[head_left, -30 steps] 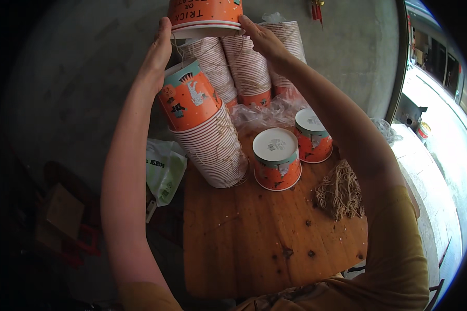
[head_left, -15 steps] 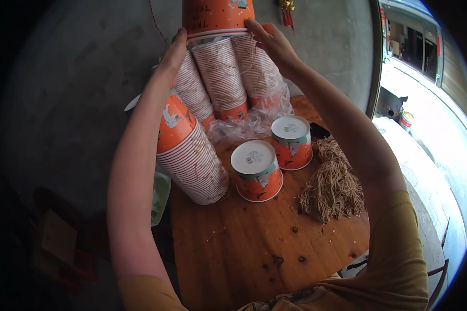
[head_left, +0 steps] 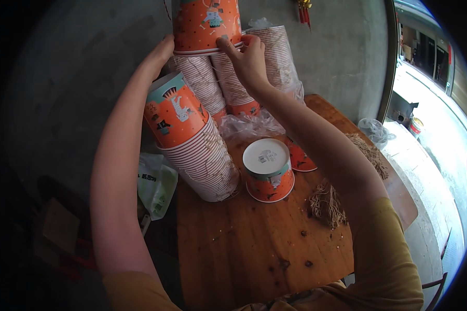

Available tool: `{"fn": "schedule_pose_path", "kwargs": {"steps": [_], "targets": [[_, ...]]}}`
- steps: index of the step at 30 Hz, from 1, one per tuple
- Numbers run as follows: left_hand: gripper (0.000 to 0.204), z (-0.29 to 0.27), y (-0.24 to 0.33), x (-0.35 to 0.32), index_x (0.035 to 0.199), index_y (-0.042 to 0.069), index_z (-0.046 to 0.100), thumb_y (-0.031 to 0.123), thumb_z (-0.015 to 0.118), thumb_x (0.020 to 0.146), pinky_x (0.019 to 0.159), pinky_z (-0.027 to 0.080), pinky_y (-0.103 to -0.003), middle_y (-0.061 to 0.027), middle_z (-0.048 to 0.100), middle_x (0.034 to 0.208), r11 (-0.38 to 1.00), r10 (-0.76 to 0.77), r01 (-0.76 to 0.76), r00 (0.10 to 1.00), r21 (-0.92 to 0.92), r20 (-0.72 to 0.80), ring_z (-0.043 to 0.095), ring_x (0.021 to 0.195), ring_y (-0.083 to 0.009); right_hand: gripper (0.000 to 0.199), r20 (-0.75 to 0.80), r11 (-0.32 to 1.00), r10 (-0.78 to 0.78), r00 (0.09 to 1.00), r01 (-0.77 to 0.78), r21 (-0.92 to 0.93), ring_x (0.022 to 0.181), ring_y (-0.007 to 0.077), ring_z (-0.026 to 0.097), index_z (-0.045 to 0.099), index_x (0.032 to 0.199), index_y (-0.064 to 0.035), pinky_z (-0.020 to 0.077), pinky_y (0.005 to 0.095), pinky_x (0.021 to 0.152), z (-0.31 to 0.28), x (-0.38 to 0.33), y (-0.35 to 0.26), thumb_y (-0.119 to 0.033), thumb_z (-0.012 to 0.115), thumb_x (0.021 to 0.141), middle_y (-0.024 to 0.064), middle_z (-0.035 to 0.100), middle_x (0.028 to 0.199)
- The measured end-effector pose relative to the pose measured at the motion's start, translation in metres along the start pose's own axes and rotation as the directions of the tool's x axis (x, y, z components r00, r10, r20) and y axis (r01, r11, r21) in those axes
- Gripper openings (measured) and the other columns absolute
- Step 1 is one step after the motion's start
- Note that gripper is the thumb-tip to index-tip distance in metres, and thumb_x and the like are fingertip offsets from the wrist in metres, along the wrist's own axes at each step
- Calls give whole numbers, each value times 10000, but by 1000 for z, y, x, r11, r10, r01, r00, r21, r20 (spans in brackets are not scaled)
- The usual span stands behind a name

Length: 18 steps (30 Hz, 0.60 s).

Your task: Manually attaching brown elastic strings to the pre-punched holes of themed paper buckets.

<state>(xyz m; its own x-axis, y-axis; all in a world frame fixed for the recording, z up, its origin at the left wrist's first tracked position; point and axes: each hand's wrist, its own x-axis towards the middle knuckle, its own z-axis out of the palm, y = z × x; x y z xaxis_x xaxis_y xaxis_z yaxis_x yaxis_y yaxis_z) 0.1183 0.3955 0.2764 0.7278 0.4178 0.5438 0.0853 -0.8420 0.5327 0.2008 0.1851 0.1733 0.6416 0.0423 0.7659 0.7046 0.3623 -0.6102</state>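
Up at the top of the view, my left hand (head_left: 161, 54) and my right hand (head_left: 249, 59) hold an orange paper bucket (head_left: 205, 26) between them by its lower rim, open end down. It is in front of or above tall nested stacks of buckets (head_left: 198, 78), some in clear plastic; whether it touches them cannot be told. Beside my left forearm leans another nested stack (head_left: 197, 158), with string along its rims. An upside-down bucket (head_left: 267, 155) stands on the wooden table (head_left: 244, 243). A second upside-down bucket (head_left: 302, 157) is partly hidden by my right forearm.
A bundle of tan string (head_left: 328, 205) lies at the table's right, partly under my forearm from this angle. Crumpled clear plastic (head_left: 251, 126) lies before the rear stacks. A green-and-white bag (head_left: 155, 186) is left of the table. A grey wall (head_left: 337, 67) rises behind.
Both hands and the held bucket have shifted left over the rear stacks. The view has also moved, bringing more of the leaning stack and the bag into sight.
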Motion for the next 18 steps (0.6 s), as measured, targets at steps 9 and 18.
{"fn": "schedule_pose_path", "kwargs": {"steps": [9, 18], "targets": [[538, -1, -5, -42, 1309, 32, 448, 392, 247, 962, 1029, 300, -363, -114, 467, 1332, 960, -207, 209, 978, -186, 33, 404, 1244, -192, 781, 95, 994, 107, 990, -103, -43, 1021, 378, 513, 386, 1158, 94, 445, 386, 878, 27, -26, 22, -489, 704, 746, 254, 385, 1178], [578, -23, -29, -88, 1351, 29, 401, 422, 263, 950, 1067, 236, -369, -156, 384, 1397, 938, -289, 281, 957, -201, -13, 309, 1315, -224, 864, 216, 985, 170, 961, -161, -60, 1040, 378, 540, 369, 1187, 94, 467, 393, 879, 47, -44, -4, -551, 694, 713, 265, 382, 1203]]}}
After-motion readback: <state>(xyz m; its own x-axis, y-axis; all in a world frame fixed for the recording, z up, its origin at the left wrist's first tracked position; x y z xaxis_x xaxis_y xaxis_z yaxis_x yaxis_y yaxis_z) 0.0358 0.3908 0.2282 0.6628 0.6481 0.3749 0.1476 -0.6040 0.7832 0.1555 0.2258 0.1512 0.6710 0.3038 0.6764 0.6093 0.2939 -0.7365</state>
